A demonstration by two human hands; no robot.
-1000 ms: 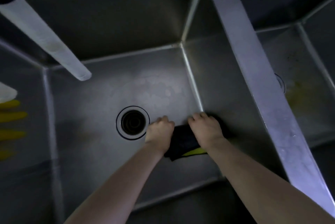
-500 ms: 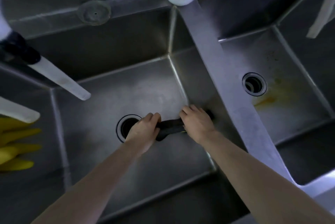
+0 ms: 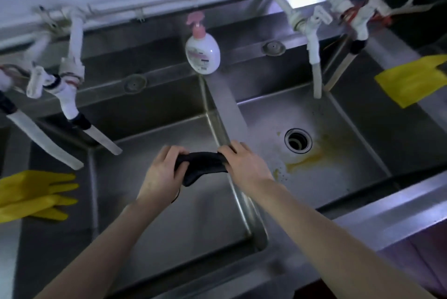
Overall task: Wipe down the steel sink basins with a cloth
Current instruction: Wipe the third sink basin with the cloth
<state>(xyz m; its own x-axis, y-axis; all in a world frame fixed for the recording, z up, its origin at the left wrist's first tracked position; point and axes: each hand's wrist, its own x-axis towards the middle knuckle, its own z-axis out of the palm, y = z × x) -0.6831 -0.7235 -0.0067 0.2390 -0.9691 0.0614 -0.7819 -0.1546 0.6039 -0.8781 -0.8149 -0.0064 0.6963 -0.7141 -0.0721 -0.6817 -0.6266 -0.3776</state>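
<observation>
A dark cloth (image 3: pixel 200 168) is stretched between my two hands above the left steel basin (image 3: pixel 169 226). My left hand (image 3: pixel 162 173) grips its left end and my right hand (image 3: pixel 244 165) grips its right end, close to the divider (image 3: pixel 232 115) between the basins. The right basin (image 3: pixel 338 153) has a round drain (image 3: pixel 298 141) with a yellow stain and some foam around it. The left basin's drain is hidden behind my hands.
A pink-and-white soap bottle (image 3: pixel 202 52) stands on the back ledge at the divider. White taps with hoses (image 3: pixel 72 105) (image 3: pixel 314 57) hang over both basins. Yellow rubber gloves (image 3: pixel 36 194) lie at the left, a yellow cloth (image 3: pixel 411 81) at the right rim.
Both hands have lifted the dark cloth off the left basin's floor and pulled it taut between them. The view has risen and tilted up, showing the taps and the right basin.
</observation>
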